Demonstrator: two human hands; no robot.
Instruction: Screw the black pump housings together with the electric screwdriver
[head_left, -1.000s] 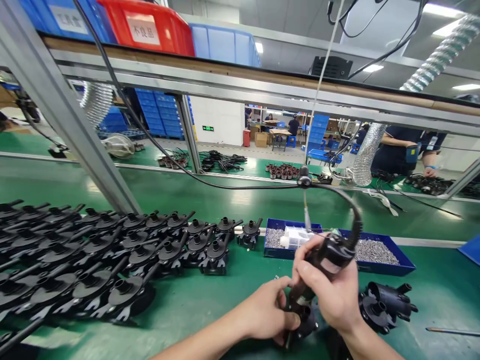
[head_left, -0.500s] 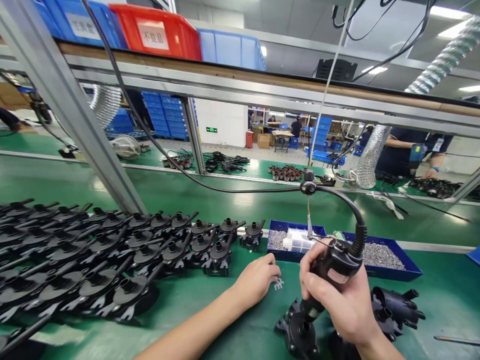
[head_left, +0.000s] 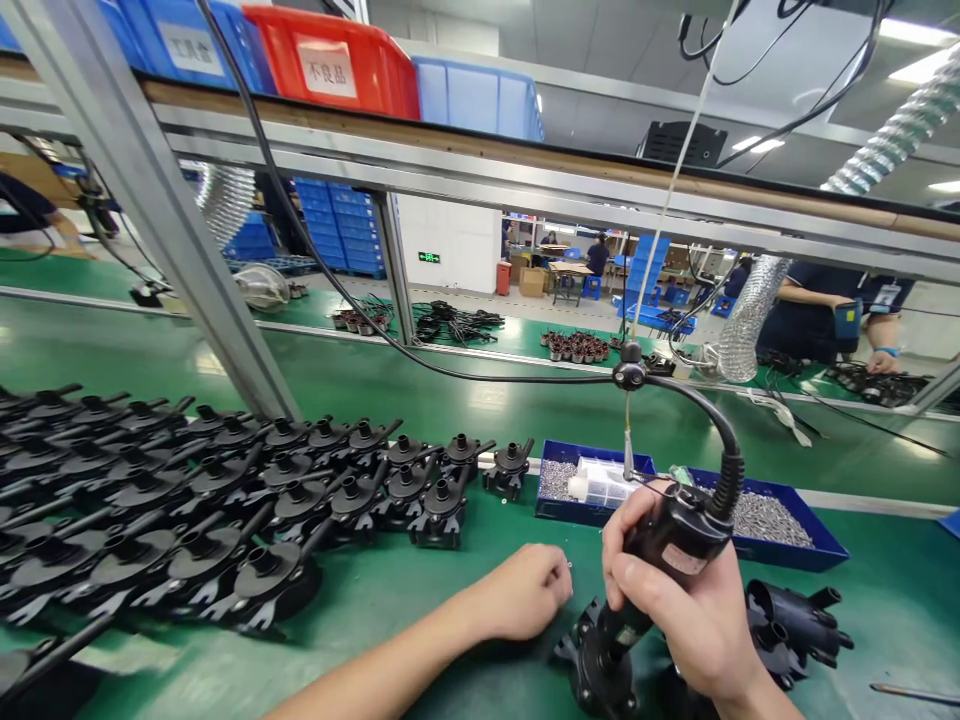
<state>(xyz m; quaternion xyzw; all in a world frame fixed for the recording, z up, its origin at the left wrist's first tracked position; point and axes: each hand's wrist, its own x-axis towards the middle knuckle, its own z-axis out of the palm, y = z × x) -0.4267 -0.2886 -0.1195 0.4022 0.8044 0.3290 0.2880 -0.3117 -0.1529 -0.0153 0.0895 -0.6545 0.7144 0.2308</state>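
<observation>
My right hand is wrapped round a black electric screwdriver that hangs on a cord, its tip down on a black pump housing on the green mat. My left hand sits just left of the housing with its fingers curled together in a pinch; what they hold is too small to make out. Another black pump housing lies to the right of my right hand.
Several black pump housings fill the left of the green bench. A blue tray of small screws with a white bottle stands behind my hands. Metal frame post, coloured bins overhead, a person far right.
My left hand left the housing, went to the loose screws on the mat, and has now drawn back slightly with fingers pinched. The screwdriver stayed on the housing.
</observation>
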